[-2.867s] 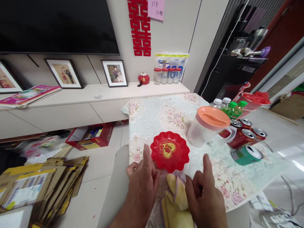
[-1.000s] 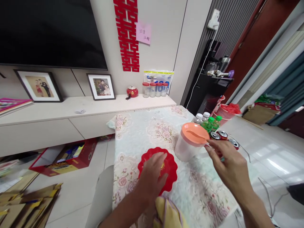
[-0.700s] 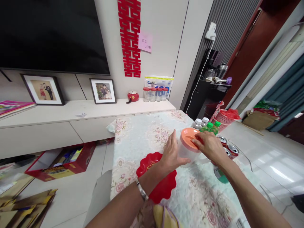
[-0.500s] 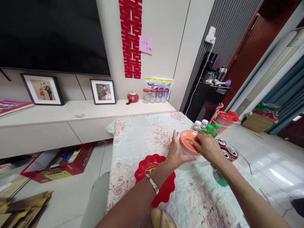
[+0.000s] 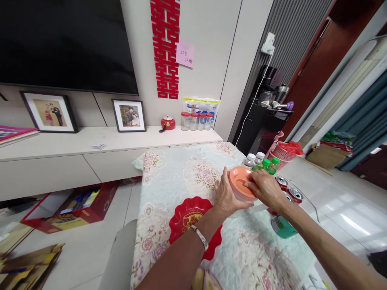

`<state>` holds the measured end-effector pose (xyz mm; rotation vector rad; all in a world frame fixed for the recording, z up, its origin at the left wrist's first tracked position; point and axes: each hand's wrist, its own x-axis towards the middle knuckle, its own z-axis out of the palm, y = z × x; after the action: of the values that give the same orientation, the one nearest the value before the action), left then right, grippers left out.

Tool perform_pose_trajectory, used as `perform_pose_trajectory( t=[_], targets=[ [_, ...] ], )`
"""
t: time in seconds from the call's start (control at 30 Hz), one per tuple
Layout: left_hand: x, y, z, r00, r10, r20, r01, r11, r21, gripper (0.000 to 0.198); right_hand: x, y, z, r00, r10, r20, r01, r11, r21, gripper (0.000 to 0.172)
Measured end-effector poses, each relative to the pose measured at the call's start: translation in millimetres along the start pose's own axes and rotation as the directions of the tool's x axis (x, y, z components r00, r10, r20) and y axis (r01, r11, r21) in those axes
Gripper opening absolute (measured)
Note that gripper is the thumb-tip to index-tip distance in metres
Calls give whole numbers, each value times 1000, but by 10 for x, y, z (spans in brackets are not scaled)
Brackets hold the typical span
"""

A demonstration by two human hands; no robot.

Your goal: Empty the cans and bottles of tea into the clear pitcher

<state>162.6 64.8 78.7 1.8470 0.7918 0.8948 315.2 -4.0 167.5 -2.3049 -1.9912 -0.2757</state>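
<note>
A clear plastic pitcher with an orange lid (image 5: 239,186) stands on the flowered tablecloth (image 5: 178,177). My left hand (image 5: 225,197) is wrapped around the pitcher's left side. My right hand (image 5: 265,190) lies on top of the orange lid with its fingers curled over the rim. The pitcher's body is mostly hidden behind both hands. A red scalloped plate (image 5: 189,219) with a gold heart lies just in front of my left wrist, partly covered by my forearm.
Red drink cans (image 5: 288,192), a green can (image 5: 282,226) on its side and several bottles (image 5: 260,160) crowd the table's right side. A yellow cloth (image 5: 205,280) lies at the near edge. A red box (image 5: 69,203) and flattened cardboard (image 5: 27,262) lie on the floor at left.
Both hands left the yellow cloth and plate and reached forward to the pitcher. My left hand now grips its side and my right hand presses on the lid, which looks tilted.
</note>
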Motion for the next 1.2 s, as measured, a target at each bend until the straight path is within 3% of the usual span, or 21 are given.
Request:
perform_pose_trajectory(
  t=[0.2,0.43,0.63,0.77,0.87,0.97,1.07,1.13,1.2],
  targets=[
    [-22,27,12,1000,-11,-25,12,998,61,158,62,157,9,982,-187,-36,190,973,133,20],
    [-38,1,66,998,-10,-60,17,993,117,159,67,211,-3,969,-235,-75,246,948,204,21],
    [-22,13,59,999,-3,-53,10,991,131,161,71,122,-29,982,-142,-126,170,955,245,28],
    [-18,-23,40,999,-3,-54,9,995,103,160,176,187,-392,975,-31,-219,93,956,278,42],
    [-17,-12,29,999,5,-40,-1,997,79,160,224,240,-752,974,43,-224,40,934,355,60],
    [-3,34,14,1000,-13,-17,14,999,51,161,93,131,-939,978,90,-189,7,888,459,71],
    [-33,84,-93,999,-39,8,38,998,56,165,-263,-123,-868,985,120,-123,-26,814,580,71],
    [-152,114,-273,1000,-28,-6,29,998,57,149,-581,-300,-712,989,110,-98,-24,773,634,66],
    [-396,149,-537,1000,23,-21,-24,999,-24,93,-898,-459,-507,986,79,-150,39,759,650,50]
  ],
)
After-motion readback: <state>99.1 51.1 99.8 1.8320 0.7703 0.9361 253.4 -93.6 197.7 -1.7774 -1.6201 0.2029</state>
